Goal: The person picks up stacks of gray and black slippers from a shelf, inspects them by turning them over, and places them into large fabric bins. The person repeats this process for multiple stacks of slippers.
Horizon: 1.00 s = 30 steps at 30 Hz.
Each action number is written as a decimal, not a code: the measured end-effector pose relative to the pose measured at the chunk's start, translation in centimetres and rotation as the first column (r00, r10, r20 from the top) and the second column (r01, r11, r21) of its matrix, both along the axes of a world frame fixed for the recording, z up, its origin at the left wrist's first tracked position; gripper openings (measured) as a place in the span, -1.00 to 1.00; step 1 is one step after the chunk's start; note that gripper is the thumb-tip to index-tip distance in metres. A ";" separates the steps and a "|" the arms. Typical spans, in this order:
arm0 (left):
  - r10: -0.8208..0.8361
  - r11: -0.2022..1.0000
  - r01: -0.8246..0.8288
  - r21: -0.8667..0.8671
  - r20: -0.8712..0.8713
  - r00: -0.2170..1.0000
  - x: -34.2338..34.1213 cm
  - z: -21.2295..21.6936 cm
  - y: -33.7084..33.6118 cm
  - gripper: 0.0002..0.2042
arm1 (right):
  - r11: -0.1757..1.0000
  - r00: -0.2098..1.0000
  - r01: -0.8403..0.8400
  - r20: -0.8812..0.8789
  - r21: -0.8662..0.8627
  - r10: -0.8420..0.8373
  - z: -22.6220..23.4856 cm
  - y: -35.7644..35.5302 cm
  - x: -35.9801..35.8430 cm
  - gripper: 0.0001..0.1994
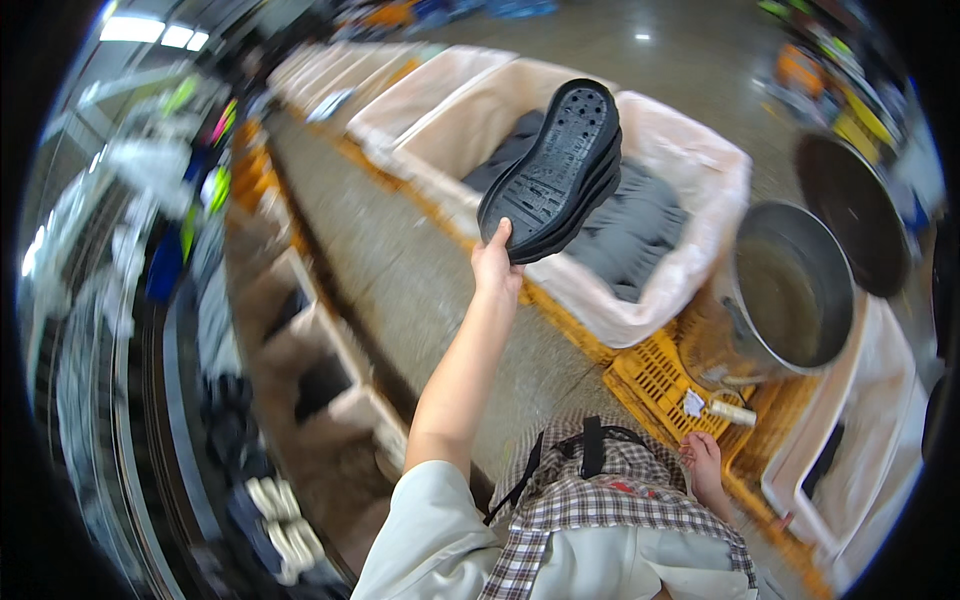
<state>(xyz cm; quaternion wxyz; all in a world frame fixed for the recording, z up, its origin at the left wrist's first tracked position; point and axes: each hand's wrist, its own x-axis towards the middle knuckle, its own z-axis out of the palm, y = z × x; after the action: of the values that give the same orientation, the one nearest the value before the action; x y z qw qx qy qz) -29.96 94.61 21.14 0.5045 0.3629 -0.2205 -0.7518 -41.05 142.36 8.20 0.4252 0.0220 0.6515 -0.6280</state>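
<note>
My left hand [496,262] reaches out ahead with a stack of black shoe soles [550,165] gripped at one end. The thumb presses on the top sole, whose face has small round holes and raised ridges. Several soles appear to be layered together. Behind them stands a bin lined with whitish sheeting [705,150], holding dark grey sole-like pieces [630,240]. Down by my right side, my right hand [703,462] hangs with loosely curled fingers and nothing visible in it. It is nearest to a yellow plastic crate [640,375].
A large metal pot [790,290] stands on the right, with a dark round lid [850,215] beside it. A cream-coloured roll [732,412] lies on the yellow crate. Lined bins run into the distance. Brown-lined compartments [330,375] and a rack [130,380] line the left.
</note>
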 end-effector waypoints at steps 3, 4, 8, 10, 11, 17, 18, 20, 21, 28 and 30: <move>0.357 0.932 -0.360 0.055 0.054 0.933 12.3 -2.8 -0.9 -0.46 | 0.970 0.970 -0.241 0.008 -0.001 0.241 0.1 -4.4 -0.8 -0.87; 0.477 0.876 -0.481 0.031 0.095 0.874 16.6 -3.6 -1.1 -0.47 | 0.951 0.951 -0.309 0.003 0.001 0.309 0.0 -6.1 -0.9 -0.87; 0.800 0.557 -0.812 -0.174 0.376 0.468 33.1 -7.0 -1.2 -0.41 | 0.846 0.846 -0.525 -0.053 0.093 0.531 -0.5 -13.2 0.2 -0.88; 0.794 0.465 -0.831 -0.306 0.560 0.238 40.3 -8.2 -1.4 -0.39 | 0.780 0.777 -0.625 -0.076 0.021 0.625 -0.4 -16.2 1.5 -0.87; 0.706 0.426 -0.821 -0.381 0.707 0.038 43.4 -8.7 -1.7 -0.40 | 0.771 0.770 -0.630 -0.049 0.093 0.636 -0.5 -17.5 2.6 -0.88; 0.274 0.456 -0.741 -0.493 0.870 -0.410 55.6 -10.2 -6.5 -0.43 | 0.608 0.629 -0.754 0.005 0.248 0.778 -2.7 -24.3 9.3 -0.85; 0.209 0.515 -0.701 -0.493 0.866 -0.455 57.2 -10.8 -8.0 -0.44 | 0.626 0.650 -0.738 0.018 0.252 0.760 -3.1 -25.3 10.7 -0.86; 0.090 0.692 -0.550 -0.468 0.812 -0.577 60.2 -12.6 -12.2 -0.48 | 0.611 0.650 -0.730 0.036 0.305 0.759 -3.8 -28.2 13.3 -0.88; 0.024 0.784 -0.510 -0.356 0.837 -0.547 61.8 -13.9 -14.6 -0.53 | 0.591 0.651 -0.719 0.055 0.366 0.757 -4.1 -29.7 15.0 -0.88; 0.030 0.994 -0.052 -0.094 0.708 -0.705 70.0 -27.5 -27.3 -0.72 | 0.539 0.637 -0.764 0.281 0.354 0.718 -7.4 -43.9 25.6 -0.85; 0.020 0.993 0.096 0.069 0.701 -0.713 72.3 -31.1 -30.3 -0.76 | 0.518 0.599 -0.793 0.259 0.320 0.758 -8.3 -47.7 27.7 -0.83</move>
<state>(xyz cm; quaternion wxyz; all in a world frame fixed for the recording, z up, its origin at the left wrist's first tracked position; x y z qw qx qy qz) 42.31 64.35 -9.95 -0.0397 0.8047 -0.5914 0.0329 -13.34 94.70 -0.11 0.6733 -0.1566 0.6877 -0.2216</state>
